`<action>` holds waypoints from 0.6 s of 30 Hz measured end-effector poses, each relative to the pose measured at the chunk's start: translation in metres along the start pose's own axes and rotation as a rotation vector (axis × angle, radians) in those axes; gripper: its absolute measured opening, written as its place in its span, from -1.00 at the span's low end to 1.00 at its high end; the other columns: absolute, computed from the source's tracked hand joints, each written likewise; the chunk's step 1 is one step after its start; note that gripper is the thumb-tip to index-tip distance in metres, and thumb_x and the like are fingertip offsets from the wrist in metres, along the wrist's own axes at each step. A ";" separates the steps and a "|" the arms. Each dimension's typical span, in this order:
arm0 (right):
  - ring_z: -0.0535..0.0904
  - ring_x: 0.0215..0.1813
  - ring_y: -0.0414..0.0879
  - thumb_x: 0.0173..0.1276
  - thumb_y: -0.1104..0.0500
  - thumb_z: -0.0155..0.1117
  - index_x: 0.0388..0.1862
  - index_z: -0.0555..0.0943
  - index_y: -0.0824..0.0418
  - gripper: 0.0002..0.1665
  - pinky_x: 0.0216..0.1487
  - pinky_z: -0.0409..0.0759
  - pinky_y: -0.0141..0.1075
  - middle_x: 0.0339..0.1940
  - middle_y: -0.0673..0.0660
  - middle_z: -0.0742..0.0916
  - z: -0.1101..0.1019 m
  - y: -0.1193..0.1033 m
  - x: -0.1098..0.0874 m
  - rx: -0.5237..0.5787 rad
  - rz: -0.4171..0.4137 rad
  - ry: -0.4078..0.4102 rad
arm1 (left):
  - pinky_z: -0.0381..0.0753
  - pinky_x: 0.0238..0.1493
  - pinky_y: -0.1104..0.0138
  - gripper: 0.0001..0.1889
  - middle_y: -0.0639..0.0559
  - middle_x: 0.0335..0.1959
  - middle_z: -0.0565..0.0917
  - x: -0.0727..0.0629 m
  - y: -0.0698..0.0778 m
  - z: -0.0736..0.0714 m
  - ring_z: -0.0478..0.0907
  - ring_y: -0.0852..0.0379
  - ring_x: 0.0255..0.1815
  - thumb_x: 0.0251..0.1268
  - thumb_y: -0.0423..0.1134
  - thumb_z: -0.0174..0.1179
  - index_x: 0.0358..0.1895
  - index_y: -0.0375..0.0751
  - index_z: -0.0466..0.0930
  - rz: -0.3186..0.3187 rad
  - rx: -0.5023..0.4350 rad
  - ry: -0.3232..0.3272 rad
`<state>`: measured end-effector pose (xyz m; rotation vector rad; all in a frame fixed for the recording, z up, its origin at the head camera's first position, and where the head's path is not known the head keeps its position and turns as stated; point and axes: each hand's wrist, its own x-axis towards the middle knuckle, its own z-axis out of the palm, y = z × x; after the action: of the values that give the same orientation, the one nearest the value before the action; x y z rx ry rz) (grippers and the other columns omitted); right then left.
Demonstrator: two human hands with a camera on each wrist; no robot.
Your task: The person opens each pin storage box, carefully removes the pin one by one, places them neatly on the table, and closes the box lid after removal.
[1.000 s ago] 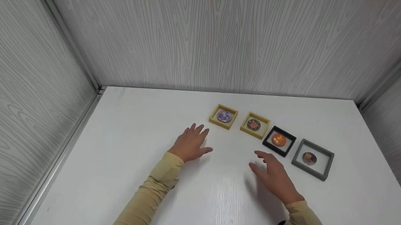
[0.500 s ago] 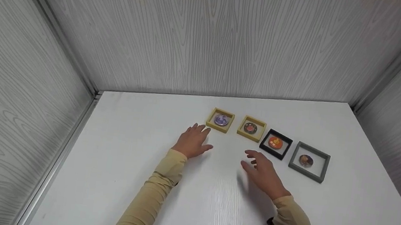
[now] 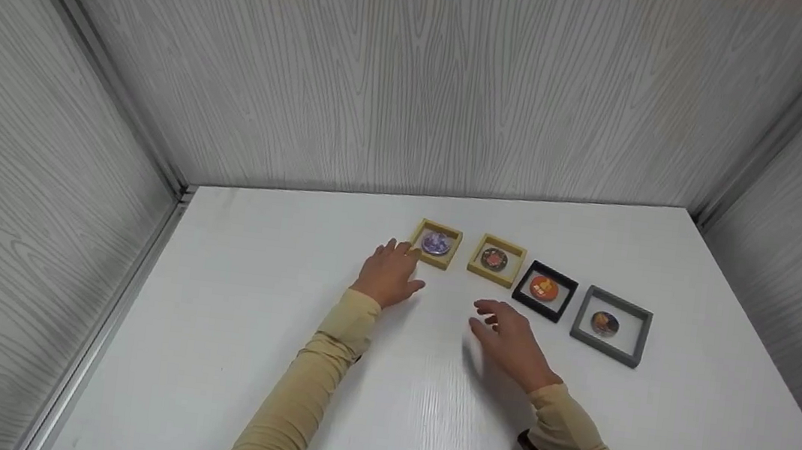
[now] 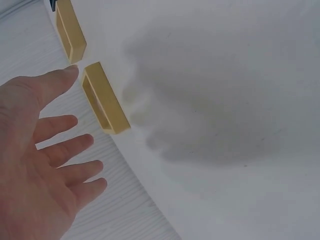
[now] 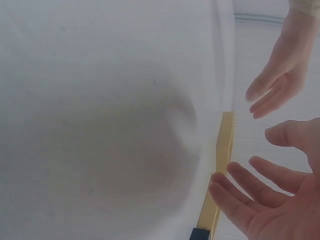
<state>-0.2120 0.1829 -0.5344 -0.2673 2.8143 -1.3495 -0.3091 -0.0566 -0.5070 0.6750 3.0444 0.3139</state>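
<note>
In the head view my left hand reaches forward, its fingertips overlapping the near left corner of a small yellow square frame with a purple round badge inside. The left wrist view shows that hand's fingers spread and holding nothing, beside two yellow frames. My right hand hovers over the white table, fingers loosely bent, nothing in them. It is nearest a second yellow frame with a dark-and-red badge and a black frame with an orange badge.
At the right end of the row lies a larger grey frame holding a brown-and-dark round badge. Wood-grain panels enclose the white table at the left, right and back.
My left hand has moved slightly forward to overlap the left yellow frame. My right hand has drifted left, away from the grey frame. The frames keep their arrangement while the view shifts a little.
</note>
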 end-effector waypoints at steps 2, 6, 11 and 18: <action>0.69 0.22 0.22 0.56 0.18 0.27 0.32 0.60 0.39 -0.54 0.33 0.64 0.11 0.24 0.36 0.73 0.000 0.000 0.002 0.010 0.007 0.014 | 0.36 0.62 -0.16 -0.39 -0.29 0.49 0.52 0.006 0.002 -0.001 0.36 -0.38 0.59 0.49 -0.05 0.34 0.47 -0.29 0.49 0.011 0.001 0.004; 0.70 0.19 0.22 0.55 0.22 0.28 0.28 0.61 0.41 -0.57 0.31 0.66 0.10 0.21 0.36 0.74 0.003 0.000 0.007 0.037 0.001 0.036 | 0.42 0.57 -0.15 -0.47 -0.28 0.43 0.58 0.015 0.003 0.001 0.45 -0.33 0.53 0.45 -0.13 0.38 0.37 -0.31 0.57 0.029 0.034 0.022; 0.72 0.18 0.21 0.54 0.23 0.29 0.27 0.62 0.41 -0.59 0.31 0.68 0.08 0.19 0.35 0.75 0.008 0.002 0.011 0.074 0.007 0.051 | 0.47 0.53 -0.14 -0.63 -0.25 0.36 0.63 0.027 0.003 0.006 0.53 -0.26 0.46 0.41 -0.22 0.41 0.18 -0.32 0.68 0.041 0.054 -0.001; 0.70 0.30 0.23 0.55 0.22 0.28 0.34 0.59 0.40 -0.54 0.40 0.65 0.02 0.31 0.34 0.71 0.016 0.000 0.030 0.169 0.047 0.051 | 0.37 0.61 -0.16 -0.47 -0.23 0.48 0.54 0.046 0.000 0.005 0.40 -0.25 0.59 0.39 -0.27 0.42 0.37 -0.33 0.56 0.057 0.117 -0.054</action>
<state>-0.2406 0.1660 -0.5424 -0.1659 2.7046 -1.5939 -0.3510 -0.0362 -0.5103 0.7636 3.0152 0.1162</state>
